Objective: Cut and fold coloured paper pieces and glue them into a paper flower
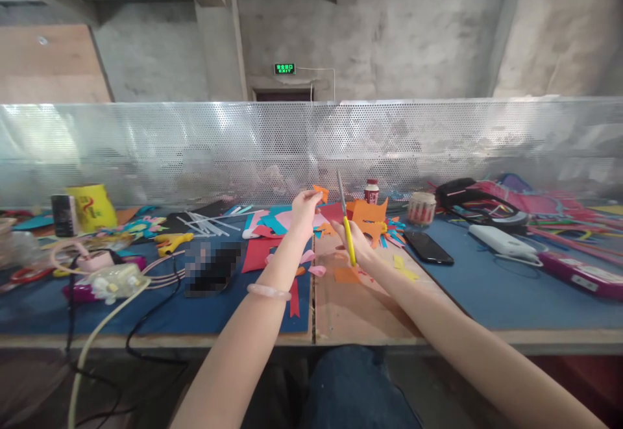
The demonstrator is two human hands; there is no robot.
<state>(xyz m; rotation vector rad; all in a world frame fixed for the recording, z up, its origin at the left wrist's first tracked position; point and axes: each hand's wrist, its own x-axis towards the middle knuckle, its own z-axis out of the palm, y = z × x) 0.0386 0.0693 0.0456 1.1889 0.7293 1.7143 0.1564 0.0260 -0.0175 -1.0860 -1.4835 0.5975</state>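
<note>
My two hands were apart, each closed on something above the worktop (384,309). My left hand (305,211) pinched a small orange piece (321,193) at its fingertips, on the far side of that hand. My right hand (359,246) was wrapped around the yellow-handled scissors (349,242), whose long axis ran away from me and upward, the tips leaning slightly left. The blades looked together, and they stood just to the right of the orange piece with a gap between, so the piece lay left of the blades and my right hand sat nearer to me than it did. A larger orange sheet (368,215) was just beyond my right hand; whether my fingers touched it, I couldn't tell. Pink pieces (317,271) lay nearer me, between my forearms.
</note>
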